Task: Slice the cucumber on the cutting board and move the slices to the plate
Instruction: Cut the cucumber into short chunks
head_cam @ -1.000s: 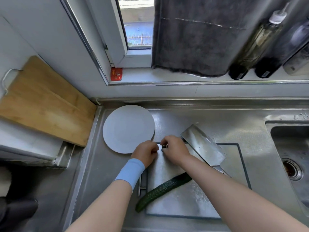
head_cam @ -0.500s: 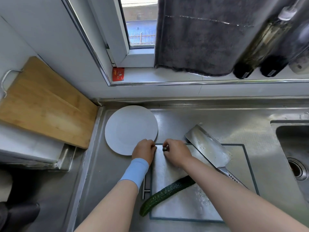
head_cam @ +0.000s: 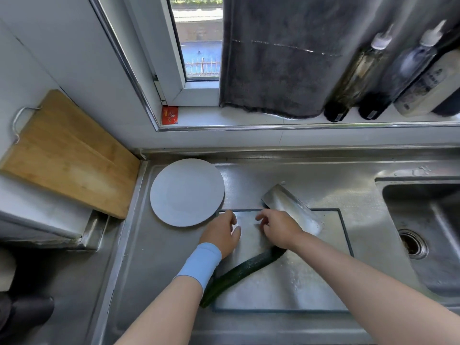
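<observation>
A whole dark green cucumber (head_cam: 242,271) lies diagonally on the steel cutting board (head_cam: 298,285), its near end sticking out over the board's left edge. The white plate (head_cam: 186,191) sits bare just beyond the board's far left corner. A cleaver (head_cam: 290,207) rests flat at the board's far edge, blade pointing away. My left hand (head_cam: 221,234), with a blue wristband, and my right hand (head_cam: 280,227) hover over the board's far left part, a short gap between them. Both have loosely curled fingers and I see nothing in them. My right forearm crosses over the cucumber's far end.
A sink basin (head_cam: 423,235) with a drain opens at the right. A wooden board (head_cam: 67,155) leans at the left wall. Bottles (head_cam: 358,73) and a dark towel (head_cam: 281,58) line the window sill behind the counter.
My hands were pressed together around a small dark thing at the board's far edge; now they have parted and pulled slightly nearer. The small thing is out of sight. Cucumber and cleaver stayed put.
</observation>
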Motion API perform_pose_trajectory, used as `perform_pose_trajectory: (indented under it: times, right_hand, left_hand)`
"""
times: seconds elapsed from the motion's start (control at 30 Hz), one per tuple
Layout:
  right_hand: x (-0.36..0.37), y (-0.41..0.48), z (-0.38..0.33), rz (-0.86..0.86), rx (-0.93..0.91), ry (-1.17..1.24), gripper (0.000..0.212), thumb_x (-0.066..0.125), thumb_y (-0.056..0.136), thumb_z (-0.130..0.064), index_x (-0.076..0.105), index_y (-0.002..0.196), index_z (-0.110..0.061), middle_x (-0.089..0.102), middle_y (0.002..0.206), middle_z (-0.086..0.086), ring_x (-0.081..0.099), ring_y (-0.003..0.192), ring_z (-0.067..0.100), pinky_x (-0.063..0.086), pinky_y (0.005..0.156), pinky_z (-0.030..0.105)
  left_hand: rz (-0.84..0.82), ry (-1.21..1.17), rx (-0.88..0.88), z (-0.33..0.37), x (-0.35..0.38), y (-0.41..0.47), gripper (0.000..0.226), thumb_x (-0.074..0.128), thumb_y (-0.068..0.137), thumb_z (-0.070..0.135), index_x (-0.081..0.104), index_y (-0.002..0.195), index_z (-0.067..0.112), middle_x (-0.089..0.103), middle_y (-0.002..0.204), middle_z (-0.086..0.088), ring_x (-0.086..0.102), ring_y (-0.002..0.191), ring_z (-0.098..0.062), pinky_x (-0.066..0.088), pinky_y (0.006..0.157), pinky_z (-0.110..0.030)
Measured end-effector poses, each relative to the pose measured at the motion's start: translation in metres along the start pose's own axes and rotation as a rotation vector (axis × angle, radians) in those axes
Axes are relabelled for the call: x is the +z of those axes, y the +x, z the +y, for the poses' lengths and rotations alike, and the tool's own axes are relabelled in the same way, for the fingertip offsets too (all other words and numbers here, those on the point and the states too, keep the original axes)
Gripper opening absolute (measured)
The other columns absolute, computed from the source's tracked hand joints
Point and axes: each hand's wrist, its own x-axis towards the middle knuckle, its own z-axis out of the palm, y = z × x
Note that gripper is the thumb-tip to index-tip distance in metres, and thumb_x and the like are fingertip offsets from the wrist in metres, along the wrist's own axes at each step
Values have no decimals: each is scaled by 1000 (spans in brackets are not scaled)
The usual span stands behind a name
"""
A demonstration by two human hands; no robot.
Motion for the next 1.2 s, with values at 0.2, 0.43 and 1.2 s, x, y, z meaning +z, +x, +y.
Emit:
perform_pose_trajectory:
  times: [0.2,0.43,1.2]
  right_hand:
    - [-22,-46,45,-8,91,-5,32,50,94,-15,65,120,-25,69,111,-4,62,104,14,50,92,29]
    - [-15,-81,68,-107,33,33,46,48,95,-10,52,141,-16,64,122,5,60,112,21,47,97,29]
    - [-41,-96,100,75,215,-220,64,48,91,-7,20,148,-17,38,130,13,59,100,34,48,75,38]
  left_hand:
    - [-432,268,101,46,24,-14,43,60,75,52,52,113,33,56,103,9,56,89,-15,51,81,-33]
    - [-401,381,91,73,42,-23,40,62,79,37,59,118,34,57,111,7,59,92,-19,49,73,-29]
    - [-115,47,29,62,71,-48,27,67,87,29,61,113,31,54,105,11,56,93,-10,48,88,-26]
